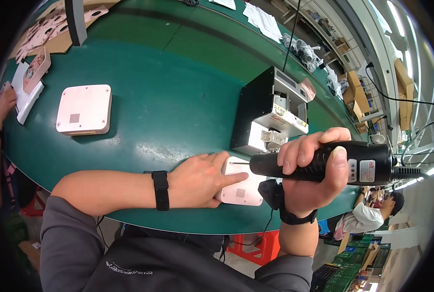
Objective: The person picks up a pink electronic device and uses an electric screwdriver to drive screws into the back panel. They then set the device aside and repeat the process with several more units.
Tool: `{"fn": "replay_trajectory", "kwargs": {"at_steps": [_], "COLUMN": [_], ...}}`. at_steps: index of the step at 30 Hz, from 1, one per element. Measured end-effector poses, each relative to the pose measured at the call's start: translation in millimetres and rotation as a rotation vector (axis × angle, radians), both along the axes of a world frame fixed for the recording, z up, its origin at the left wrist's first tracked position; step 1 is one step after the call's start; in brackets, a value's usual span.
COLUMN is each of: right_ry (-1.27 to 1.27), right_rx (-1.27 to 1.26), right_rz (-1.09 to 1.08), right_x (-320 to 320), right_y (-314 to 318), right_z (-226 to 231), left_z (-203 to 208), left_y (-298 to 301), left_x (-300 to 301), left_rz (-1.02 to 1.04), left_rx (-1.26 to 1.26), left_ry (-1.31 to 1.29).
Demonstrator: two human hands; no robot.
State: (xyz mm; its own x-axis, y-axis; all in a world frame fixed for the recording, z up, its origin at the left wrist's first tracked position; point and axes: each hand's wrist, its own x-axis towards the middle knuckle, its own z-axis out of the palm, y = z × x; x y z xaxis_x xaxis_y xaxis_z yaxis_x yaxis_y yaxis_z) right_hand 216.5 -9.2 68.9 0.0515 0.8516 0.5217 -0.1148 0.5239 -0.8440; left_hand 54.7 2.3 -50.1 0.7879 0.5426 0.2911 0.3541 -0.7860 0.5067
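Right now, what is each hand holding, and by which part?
The right hand grips the black screwdriver around its body. The left hand holds nothing; it presses flat on the pink box, finger near the bit.

Factory assembly line: a long green conveyor belt [168,97] runs under the person's hands, identical pale square housings [84,109] lie left of them, a black screw-feeder box [256,112] stands just beyond, stacked cartons [358,90] and another seated worker [373,214] to their right.
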Motion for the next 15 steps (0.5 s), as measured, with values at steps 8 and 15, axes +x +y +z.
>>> {"fn": "replay_trajectory", "kwargs": {"at_steps": [8, 15], "right_ry": [-0.047, -0.023], "right_rx": [-0.016, -0.018], "right_rz": [0.033, -0.023], "right_x": [-6.4, -2.2], "right_y": [2.4, 1.9], "right_z": [-13.4, -16.2], "left_z": [-3.1, -0.8], "left_y": [2.0, 2.1], "left_x": [0.2, 3.2], "left_rz": [-0.010, -0.024], "left_rx": [-0.022, 0.013], "left_ry": [-0.033, -0.036]}}
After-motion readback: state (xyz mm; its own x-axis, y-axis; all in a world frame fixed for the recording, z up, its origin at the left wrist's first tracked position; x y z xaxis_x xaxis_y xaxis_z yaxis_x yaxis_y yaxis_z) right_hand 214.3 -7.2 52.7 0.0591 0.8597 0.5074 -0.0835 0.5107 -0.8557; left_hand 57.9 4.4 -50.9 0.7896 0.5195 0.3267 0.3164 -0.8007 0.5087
